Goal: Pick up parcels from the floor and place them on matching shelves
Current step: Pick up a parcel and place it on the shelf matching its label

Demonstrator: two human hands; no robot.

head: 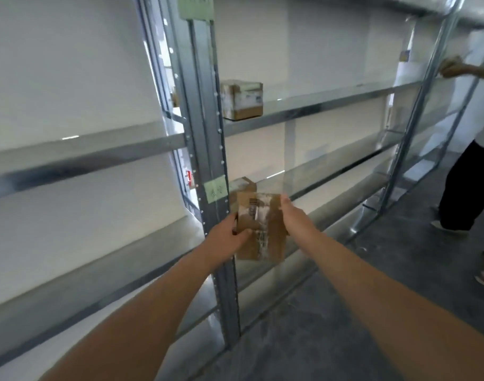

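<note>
A person's 2 bare arms reach forward toward tall grey metal shelving (205,111). Between the hands is a small brown cardboard parcel (258,229) with torn white labels and a barcode, held upright in the air in front of the lower shelf (331,171). The left hand (230,235) grips its left edge, thumb across the front face. The right hand (291,215) presses flat against its right edge, fingers behind. Gripping both sides likely keeps the label facing the person for reading.

Just behind the held parcel, a second small brown cardboard box (242,185) sits on the lower shelf, close to the upright post. A pale green paper tag (214,188) is stuck to that post at this level, and another green tag (197,6) sits higher up; they probably mark which parcels belong where, though the writing is too blurred to read. A third taped cardboard box (242,100) rests on the shelf above. The parcel seems about to be set beside the second box.

At far right another person (469,160) stands on the grey concrete floor (345,325), 1 hand on the shelf frame.
</note>
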